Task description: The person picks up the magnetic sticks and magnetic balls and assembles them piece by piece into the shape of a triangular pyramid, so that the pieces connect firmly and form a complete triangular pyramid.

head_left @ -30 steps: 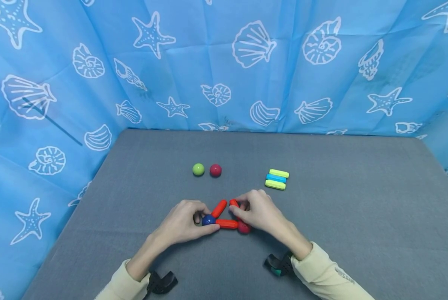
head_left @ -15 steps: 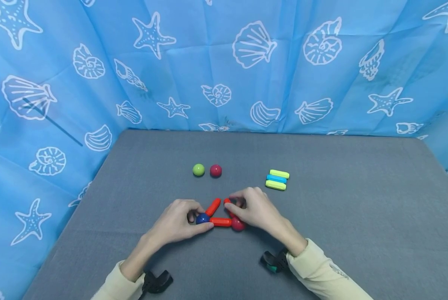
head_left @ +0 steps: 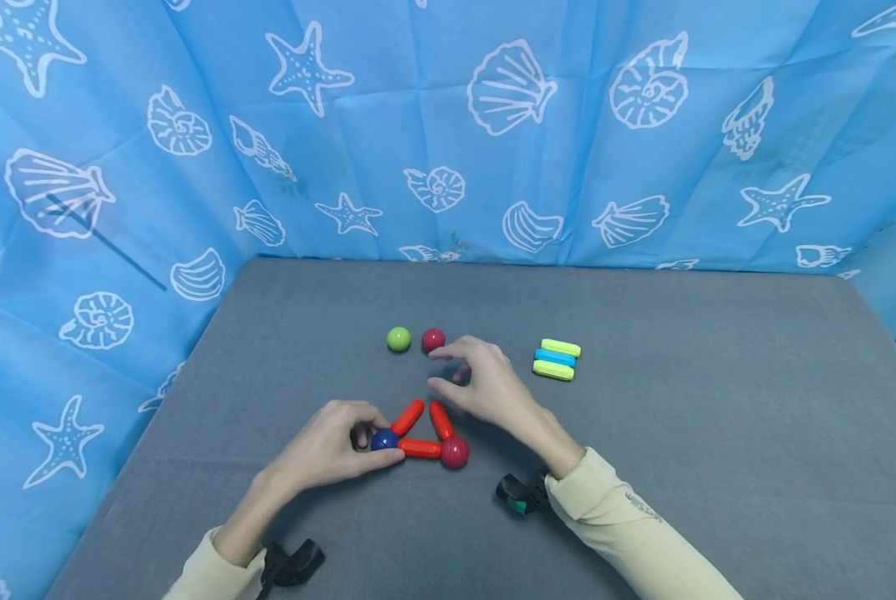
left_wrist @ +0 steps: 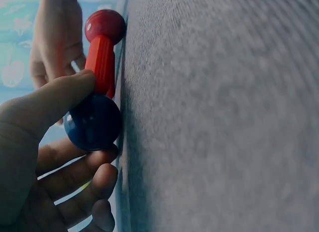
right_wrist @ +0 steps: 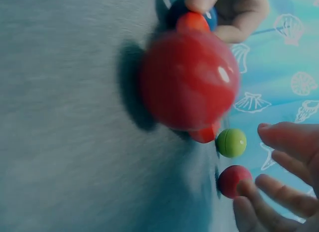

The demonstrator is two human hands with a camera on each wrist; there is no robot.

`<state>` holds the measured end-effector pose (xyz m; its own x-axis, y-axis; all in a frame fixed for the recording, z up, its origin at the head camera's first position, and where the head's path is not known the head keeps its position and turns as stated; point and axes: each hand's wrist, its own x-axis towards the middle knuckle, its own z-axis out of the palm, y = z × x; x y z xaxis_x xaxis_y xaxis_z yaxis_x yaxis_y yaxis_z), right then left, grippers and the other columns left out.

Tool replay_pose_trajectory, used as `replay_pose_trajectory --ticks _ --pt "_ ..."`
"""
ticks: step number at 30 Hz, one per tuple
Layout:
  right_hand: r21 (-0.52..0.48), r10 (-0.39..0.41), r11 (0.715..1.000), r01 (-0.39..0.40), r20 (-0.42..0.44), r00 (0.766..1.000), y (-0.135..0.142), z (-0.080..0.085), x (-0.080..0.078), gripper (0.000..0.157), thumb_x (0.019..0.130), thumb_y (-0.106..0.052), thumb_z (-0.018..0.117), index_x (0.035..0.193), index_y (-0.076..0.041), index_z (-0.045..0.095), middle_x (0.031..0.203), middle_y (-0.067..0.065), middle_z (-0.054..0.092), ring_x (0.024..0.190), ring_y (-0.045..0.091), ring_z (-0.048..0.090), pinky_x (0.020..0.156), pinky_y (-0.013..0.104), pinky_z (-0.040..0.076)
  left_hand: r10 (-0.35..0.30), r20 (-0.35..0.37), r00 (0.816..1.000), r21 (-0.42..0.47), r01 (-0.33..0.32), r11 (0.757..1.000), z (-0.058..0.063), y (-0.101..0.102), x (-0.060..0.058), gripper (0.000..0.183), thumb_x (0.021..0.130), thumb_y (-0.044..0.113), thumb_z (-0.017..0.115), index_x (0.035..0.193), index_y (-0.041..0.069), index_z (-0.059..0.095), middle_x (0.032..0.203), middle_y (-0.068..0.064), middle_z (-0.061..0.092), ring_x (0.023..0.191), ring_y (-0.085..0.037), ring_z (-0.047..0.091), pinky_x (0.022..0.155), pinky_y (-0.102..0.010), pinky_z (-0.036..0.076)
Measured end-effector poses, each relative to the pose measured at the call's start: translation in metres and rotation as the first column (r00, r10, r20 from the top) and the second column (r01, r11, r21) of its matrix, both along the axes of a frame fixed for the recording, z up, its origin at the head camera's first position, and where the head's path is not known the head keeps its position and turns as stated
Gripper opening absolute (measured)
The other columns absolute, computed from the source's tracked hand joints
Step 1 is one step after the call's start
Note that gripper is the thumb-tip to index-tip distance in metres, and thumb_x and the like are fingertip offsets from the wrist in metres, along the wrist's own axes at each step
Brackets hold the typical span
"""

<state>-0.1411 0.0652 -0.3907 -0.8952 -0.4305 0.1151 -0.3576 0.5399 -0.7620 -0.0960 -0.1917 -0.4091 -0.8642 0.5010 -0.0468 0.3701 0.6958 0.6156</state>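
Note:
My left hand (head_left: 323, 450) holds a blue ball (head_left: 384, 441), with the thumb lying along a red rod (left_wrist: 101, 62). That rod joins the blue ball to a dark red ball (head_left: 454, 452). From the blue ball a second red rod (head_left: 407, 417) slants away, and from the red ball a third red rod (head_left: 442, 420) leans towards it. The far ends of these two rods are apart. My right hand (head_left: 493, 387) holds nothing; its thumb and fingers are spread close to a loose red ball (head_left: 432, 339). Whether a fingertip touches that ball, I cannot tell.
A green ball (head_left: 398, 339) lies just left of the loose red one. Two yellow rods (head_left: 553, 370) with a blue rod (head_left: 555, 357) between them lie side by side, right of my right hand. Behind the grey table (head_left: 680, 400) hangs a blue curtain (head_left: 432, 125) with shell prints.
My right hand has let go of the third red rod and moved forward towards the loose red ball. My left hand has shifted left, and the joined piece with it.

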Motion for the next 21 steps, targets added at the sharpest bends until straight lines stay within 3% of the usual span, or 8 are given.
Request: replay_pose_trajectory --ticks 7,12,15,18,21 --pt "-0.042 0.034 0.998 -0.037 -0.080 0.996 -0.021 0.006 -0.018 0.045 0.090 -0.019 0.079 0.132 -0.007 0.067 0.126 0.014 0.066 0.081 0.017 0.068 0.072 0.026 0.053 -0.011 0.019 1.000 0.025 0.011 1.000 -0.001 -0.006 0.000 0.027 0.085 0.045 0.081 0.094 0.021 0.074 0.076 0.011 0.059 0.064 -0.003 0.052 0.058 -0.018 0.042" --pt "-0.013 0.049 0.999 -0.050 -0.072 0.996 -0.036 0.008 -0.032 0.044 0.091 -0.019 0.078 0.133 -0.008 0.067 0.130 0.013 0.066 0.076 0.015 0.065 0.067 0.021 0.051 -0.007 0.025 1.000 0.019 0.006 1.000 -0.002 -0.008 -0.001 0.028 0.085 0.047 0.081 0.094 0.022 0.074 0.076 0.011 0.059 0.064 -0.003 0.052 0.058 -0.018 0.042" --pt "0.026 0.039 0.999 -0.037 -0.062 0.997 -0.043 0.008 -0.039 0.044 0.091 -0.019 0.078 0.133 -0.009 0.068 0.132 0.012 0.067 0.079 0.017 0.065 0.068 0.025 0.053 -0.004 0.031 0.999 0.019 0.004 1.000 -0.002 -0.010 -0.001 0.028 0.085 0.047 0.081 0.094 0.022 0.074 0.075 0.011 0.059 0.064 -0.003 0.052 0.058 -0.019 0.042" --pt "0.066 0.032 0.997 -0.029 -0.048 0.998 -0.047 0.008 -0.043 0.044 0.092 -0.018 0.077 0.134 -0.009 0.067 0.137 0.011 0.066 0.097 0.023 0.070 0.082 0.036 0.058 0.000 0.035 0.999 0.021 -0.001 1.000 -0.003 -0.012 -0.001 0.028 0.085 0.047 0.081 0.094 0.022 0.074 0.075 0.011 0.058 0.064 -0.004 0.052 0.058 -0.019 0.041" --pt "0.116 0.037 0.993 -0.032 -0.036 0.999 -0.051 0.008 -0.047 0.046 0.092 -0.017 0.077 0.135 -0.009 0.066 0.141 0.011 0.064 0.123 0.028 0.065 0.101 0.046 0.054 0.002 0.036 0.999 0.022 -0.003 1.000 -0.003 -0.013 -0.001 0.028 0.085 0.047 0.081 0.094 0.022 0.073 0.074 0.011 0.058 0.064 -0.005 0.052 0.058 -0.018 0.041"
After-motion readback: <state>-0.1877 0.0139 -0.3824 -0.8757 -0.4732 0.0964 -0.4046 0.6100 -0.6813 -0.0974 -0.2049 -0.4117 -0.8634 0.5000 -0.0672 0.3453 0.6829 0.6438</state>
